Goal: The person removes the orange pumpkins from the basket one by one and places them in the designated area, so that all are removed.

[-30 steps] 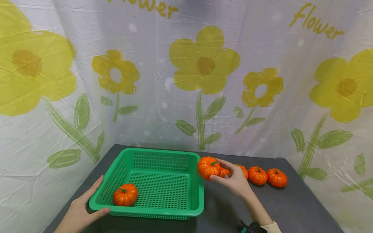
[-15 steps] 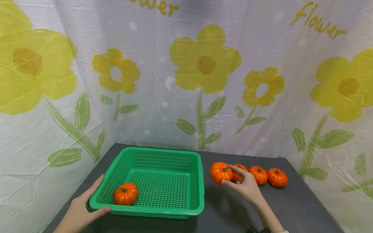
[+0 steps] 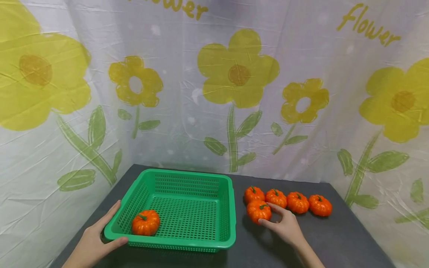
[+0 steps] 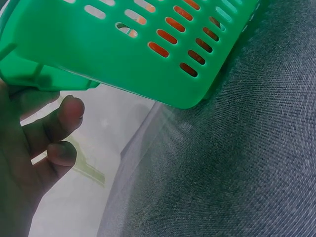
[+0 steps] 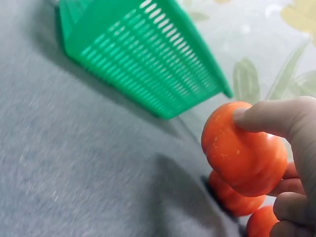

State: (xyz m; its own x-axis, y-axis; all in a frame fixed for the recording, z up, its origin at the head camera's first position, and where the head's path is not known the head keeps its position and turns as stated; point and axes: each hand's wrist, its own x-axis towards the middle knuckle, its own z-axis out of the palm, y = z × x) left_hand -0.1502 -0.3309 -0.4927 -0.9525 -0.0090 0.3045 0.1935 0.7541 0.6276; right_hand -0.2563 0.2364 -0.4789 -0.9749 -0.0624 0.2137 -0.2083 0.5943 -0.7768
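At the near left corner of a green plastic basket (image 3: pixel 177 243), my left hand (image 3: pixel 92 240) grips the rim, thumb on the front edge and fingers along the left side. The left wrist view shows curled fingers (image 4: pixel 69 113) under the rim. One small orange pumpkin (image 3: pixel 145 222) sits inside the basket at its near left. To the basket's right, my right hand (image 3: pixel 285 225) pinches another small pumpkin (image 3: pixel 259 212) between thumb and fingers. In the right wrist view this pumpkin (image 5: pixel 242 153) is held above the grey surface, its underside toward the camera.
Behind the held pumpkin, several more pumpkins (image 3: pixel 297 203) stand in a row on the dark grey table (image 3: pixel 338 238). A white cloth with yellow flowers (image 3: pixel 238 74) hangs around the back and sides, close to the table's edges.
My right hand has carried its pumpkin away from the basket's right rim, rightward and nearer to me, uncovering the row behind. My left hand stays on the basket.
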